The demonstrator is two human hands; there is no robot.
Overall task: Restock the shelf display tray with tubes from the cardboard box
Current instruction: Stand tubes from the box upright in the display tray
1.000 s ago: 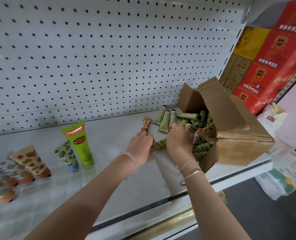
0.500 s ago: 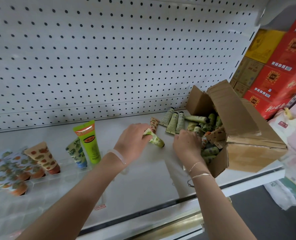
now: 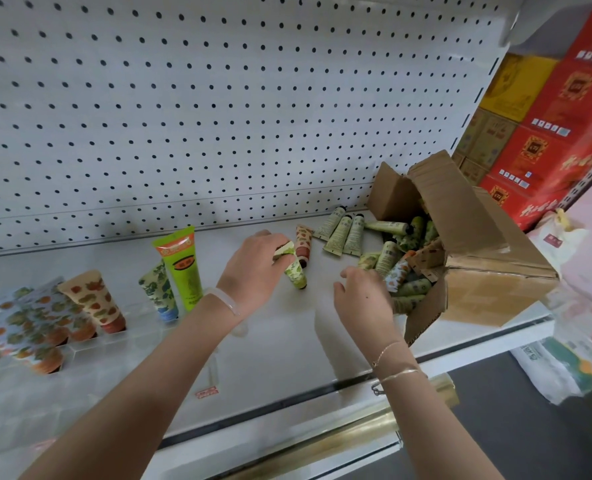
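Left hand (image 3: 253, 268) now pinches a small green leaf-print tube (image 3: 292, 268), lifted clear; right hand (image 3: 363, 296), seemingly half-spread, reaches into the tipped brown cardboard box (image 3: 488, 271)

Left hand (image 3: 256, 268) now clear of the box (image 3: 474, 258), shifted left over the shelf (image 3: 287, 341), gripping a green tube (image 3: 292, 266) that a second ago lay between both hands. Right hand (image 3: 363, 299) drawn back slightly from the pile, fingers loosely curled, apparently empty.
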